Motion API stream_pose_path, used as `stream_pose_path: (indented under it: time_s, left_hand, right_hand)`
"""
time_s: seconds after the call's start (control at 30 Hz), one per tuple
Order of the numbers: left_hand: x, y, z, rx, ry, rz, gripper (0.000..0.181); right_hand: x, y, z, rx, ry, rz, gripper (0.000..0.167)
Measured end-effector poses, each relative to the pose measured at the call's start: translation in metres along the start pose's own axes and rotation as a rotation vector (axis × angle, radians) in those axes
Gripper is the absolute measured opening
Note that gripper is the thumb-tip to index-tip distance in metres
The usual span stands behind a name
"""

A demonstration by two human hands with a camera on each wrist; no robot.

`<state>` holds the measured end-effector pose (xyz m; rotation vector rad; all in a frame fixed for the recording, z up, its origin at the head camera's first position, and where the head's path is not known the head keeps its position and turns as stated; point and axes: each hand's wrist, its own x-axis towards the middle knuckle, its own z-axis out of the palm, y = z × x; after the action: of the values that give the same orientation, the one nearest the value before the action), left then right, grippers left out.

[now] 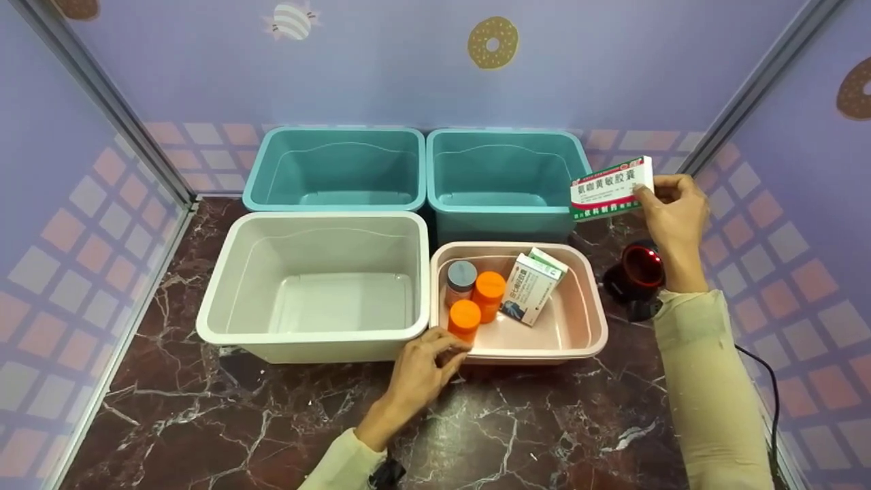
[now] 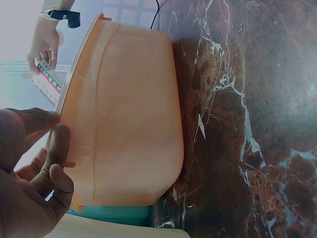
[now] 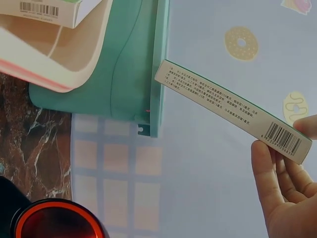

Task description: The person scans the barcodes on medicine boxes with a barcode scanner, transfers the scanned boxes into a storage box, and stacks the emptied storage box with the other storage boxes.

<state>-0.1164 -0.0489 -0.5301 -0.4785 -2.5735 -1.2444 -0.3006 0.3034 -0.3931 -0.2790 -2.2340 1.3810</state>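
My right hand (image 1: 679, 214) pinches one end of a flat medicine box (image 1: 607, 190), white with red and green bands, raised beside the right teal bin. The right wrist view shows the narrow barcode side of that box (image 3: 233, 111) between thumb and fingers (image 3: 290, 181). My left hand (image 1: 422, 364) pinches the near left rim of the pink bin (image 1: 544, 353); in the left wrist view the thumb and fingers (image 2: 42, 163) are at this rim. Inside the pink bin are orange-capped bottles (image 1: 489, 292), a grey-capped bottle (image 1: 462, 275) and two medicine boxes (image 1: 531, 289), one partly under the other.
A white bin (image 1: 313, 338) stands left of the pink one. Behind them are two teal bins (image 1: 333, 170), the right one (image 1: 507, 221) near the raised box. A black scanner (image 1: 633, 272) with a red glow stands right of the pink bin, its cable (image 1: 772, 381) running along the right wall.
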Motion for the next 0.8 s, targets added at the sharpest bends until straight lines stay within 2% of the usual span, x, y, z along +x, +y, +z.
stream_pose_path:
  time_s: [0.37,0.6,0.8]
  left_hand:
    - [0.001,0.000,0.000,0.016,0.011,0.013,0.013]
    - [0.000,0.000,0.001,0.020,0.010,0.014,0.013]
    - [0.000,0.001,0.000,0.010,-0.002,-0.001,0.014]
  right_hand:
    - [0.008,-0.005,0.014,-0.023,0.040,-0.019,0.017]
    - [0.011,-0.010,0.025,0.000,0.062,-0.030,0.016]
    - [0.014,-0.010,0.033,0.034,0.043,-0.035,0.016]
